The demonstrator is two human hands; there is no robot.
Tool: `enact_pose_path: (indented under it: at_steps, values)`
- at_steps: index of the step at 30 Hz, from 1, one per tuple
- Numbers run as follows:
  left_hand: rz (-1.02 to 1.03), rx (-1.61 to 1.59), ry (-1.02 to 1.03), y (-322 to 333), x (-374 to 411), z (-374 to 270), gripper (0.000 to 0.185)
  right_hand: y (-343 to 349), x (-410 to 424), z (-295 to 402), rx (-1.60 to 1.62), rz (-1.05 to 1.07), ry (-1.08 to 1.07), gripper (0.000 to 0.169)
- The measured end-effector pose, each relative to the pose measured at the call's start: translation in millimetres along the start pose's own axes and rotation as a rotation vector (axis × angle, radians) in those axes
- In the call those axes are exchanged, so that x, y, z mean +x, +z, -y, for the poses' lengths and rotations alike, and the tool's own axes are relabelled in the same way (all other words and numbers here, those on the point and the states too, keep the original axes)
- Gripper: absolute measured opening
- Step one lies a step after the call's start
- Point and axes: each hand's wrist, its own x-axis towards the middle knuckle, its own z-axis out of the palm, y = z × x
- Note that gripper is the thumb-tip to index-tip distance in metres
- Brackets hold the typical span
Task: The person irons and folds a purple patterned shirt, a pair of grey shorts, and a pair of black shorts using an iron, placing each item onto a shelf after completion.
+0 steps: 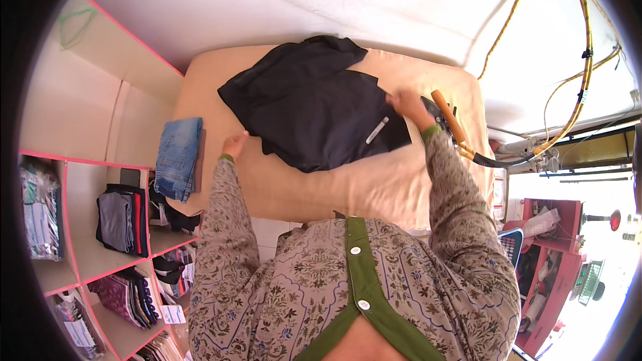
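A black garment, perhaps a shirt, lies spread over a padded table covered in peach cloth. A pale strip with markings rests on the garment's right part. My left hand is at the garment's left edge, fingertips against or right beside the cloth. At the right edge is my right hand, blurred, its fingers reaching the fabric's border. Whether either hand pinches the cloth cannot be made out. Just right of my right hand stands an iron with an orange-brown handle, partly hidden by my wrist.
Folded blue jeans lie on the table's left end. Pink-edged shelves with folded clothes stand along the left. A yellow-black cord and hose run from the iron up the right side. A white wall closes the back.
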Motion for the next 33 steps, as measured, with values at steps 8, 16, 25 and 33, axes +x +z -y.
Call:
enact_pose_path:
  at_steps: [8, 16, 25, 33]
  values:
    - [-0.358, 0.558, -0.020, 105, -89, -118, 0.066, 86, -78, -5, -0.098, -0.217, 0.571, 0.080]
    - [0.070, -0.651, 0.180, 65, -73, -59, 0.061, 59, -102, -58, 0.248, -0.112, 0.328, 0.032]
    - [-0.559, 0.333, -0.028, 23, -146, -5, 0.048, 38, -207, -54, 0.400, 0.278, 0.168, 0.020]
    - [-0.241, 0.733, 0.788, 217, -194, -130, 0.059, 75, -82, 24, 0.357, -0.375, -0.357, 0.036]
